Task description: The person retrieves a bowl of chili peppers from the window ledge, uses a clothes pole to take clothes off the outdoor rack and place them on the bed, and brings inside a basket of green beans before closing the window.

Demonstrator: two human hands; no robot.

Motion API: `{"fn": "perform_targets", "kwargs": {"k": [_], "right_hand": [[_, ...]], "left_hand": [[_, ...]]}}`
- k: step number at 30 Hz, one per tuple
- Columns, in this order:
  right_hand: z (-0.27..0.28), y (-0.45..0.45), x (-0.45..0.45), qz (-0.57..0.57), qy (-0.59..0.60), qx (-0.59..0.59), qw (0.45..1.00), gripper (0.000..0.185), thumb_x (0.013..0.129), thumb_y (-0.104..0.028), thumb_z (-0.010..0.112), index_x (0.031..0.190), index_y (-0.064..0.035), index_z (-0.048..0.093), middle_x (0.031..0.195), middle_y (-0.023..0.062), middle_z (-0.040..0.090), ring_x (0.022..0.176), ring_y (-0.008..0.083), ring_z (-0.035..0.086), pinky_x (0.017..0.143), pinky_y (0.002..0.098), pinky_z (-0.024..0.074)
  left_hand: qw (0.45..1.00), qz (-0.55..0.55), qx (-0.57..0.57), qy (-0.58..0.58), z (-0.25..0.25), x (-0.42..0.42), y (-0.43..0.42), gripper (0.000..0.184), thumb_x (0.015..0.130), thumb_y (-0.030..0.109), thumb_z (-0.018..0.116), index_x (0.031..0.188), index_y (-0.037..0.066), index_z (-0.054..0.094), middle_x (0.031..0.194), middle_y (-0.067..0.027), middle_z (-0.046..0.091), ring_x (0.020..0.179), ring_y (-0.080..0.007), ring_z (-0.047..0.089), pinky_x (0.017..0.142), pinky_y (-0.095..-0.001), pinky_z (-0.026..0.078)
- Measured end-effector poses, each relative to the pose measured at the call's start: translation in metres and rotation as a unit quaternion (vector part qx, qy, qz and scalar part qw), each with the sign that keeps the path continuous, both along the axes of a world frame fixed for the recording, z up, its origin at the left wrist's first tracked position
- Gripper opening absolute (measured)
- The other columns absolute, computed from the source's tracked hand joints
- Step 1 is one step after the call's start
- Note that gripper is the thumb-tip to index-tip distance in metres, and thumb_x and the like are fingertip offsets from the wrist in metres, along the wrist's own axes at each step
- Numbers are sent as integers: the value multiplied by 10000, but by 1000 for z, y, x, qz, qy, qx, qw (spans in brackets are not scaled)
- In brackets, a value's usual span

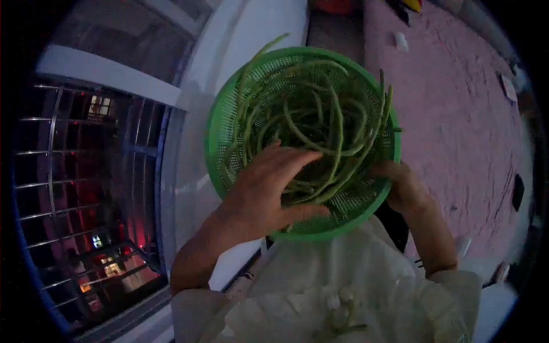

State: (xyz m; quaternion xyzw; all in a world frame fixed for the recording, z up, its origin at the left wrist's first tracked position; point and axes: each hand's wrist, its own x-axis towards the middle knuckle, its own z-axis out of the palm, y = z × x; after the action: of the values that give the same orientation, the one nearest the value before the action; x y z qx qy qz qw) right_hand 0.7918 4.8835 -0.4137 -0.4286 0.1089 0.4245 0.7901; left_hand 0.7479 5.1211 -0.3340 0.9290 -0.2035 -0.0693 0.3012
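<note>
A round green plastic basket (214,123) with mesh walls is tilted toward me in front of my body. Long green beans (338,123) lie coiled inside it, and some ends stick out past the rim. Over the near left part of the basket is my left hand (266,183), its thumb and fingers spread above the beans. It grips nothing that I can see. At the near right rim, my right hand (403,186) is closed round the edge of the basket; its fingertips are dim and partly hidden among the beans.
To the left is a window with metal bars (51,154), with lights beyond in the dark. A white ledge (194,148) runs beside it. On the right spreads a pink, creased cover (457,131) with a small white object (401,42) and a dark flat item (518,192).
</note>
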Motion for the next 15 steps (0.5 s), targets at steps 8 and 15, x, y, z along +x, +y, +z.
{"fn": "perform_targets", "kwargs": {"k": [8,15], "right_hand": [[-44,43,-5,-24,13,-18,999,490,724,-135,520,1181,23,447,1102,139,536,990,257,534,861,372,442],[-19,132,-17,28,-31,-55,998,484,718,-113,538,1177,15,448,1096,131,541,988,243,537,872,356,432]], "left_hand": [[864,408,-124,-268,-73,-78,100,587,727,113,646,1245,11,389,1262,-160,422,1190,-265,376,986,-405,278],[555,493,-628,235,-60,-130,158,517,741,77,618,1222,37,431,1298,-118,405,1193,-266,390,988,-411,304]]}}
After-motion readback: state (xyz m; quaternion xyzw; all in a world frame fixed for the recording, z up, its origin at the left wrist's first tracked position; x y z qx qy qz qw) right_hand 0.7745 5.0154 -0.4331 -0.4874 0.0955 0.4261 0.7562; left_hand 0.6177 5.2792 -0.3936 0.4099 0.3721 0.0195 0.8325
